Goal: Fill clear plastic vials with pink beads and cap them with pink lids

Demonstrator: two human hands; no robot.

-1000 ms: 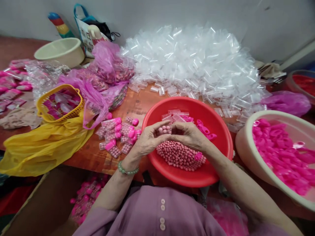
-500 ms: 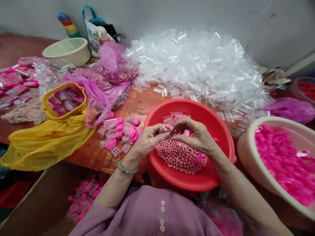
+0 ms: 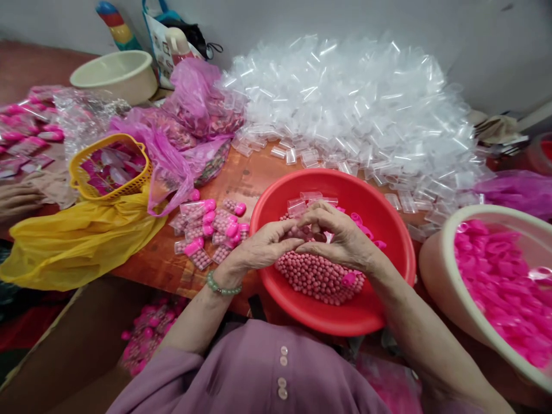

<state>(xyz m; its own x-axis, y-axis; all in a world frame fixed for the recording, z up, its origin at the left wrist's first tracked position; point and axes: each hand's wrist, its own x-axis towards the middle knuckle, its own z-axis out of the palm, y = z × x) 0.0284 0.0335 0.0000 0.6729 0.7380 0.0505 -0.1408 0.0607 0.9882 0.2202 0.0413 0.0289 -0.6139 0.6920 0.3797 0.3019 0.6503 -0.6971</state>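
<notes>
Over the red basin (image 3: 401, 247), my left hand (image 3: 267, 244) pinches a small clear plastic case (image 3: 297, 233) that has pink beads in it. My right hand (image 3: 340, 236) curves in from the other side with its fingertips at the case's end; what its fingers hold is hidden. Loose pink beads (image 3: 314, 273) are heaped in the basin below both hands. Several empty clear cases (image 3: 297, 206) and bright pink caps (image 3: 364, 227) lie in there too. Left of the basin, filled cases with pink caps (image 3: 209, 224) form a pile on the table.
A mound of clear cases (image 3: 345, 109) covers the table's back. On the right stands a cream tub (image 3: 435, 253) of pink caps. A yellow basket (image 3: 110, 192), a yellow bag (image 3: 81, 241) and purple bags (image 3: 194, 109) lie left. Another person's hand (image 3: 17, 201) rests at the far left.
My right hand has drawn closer to my left, its fingers now meeting at the clear case. Another person's hand has appeared at the left edge. The view has shifted slightly.
</notes>
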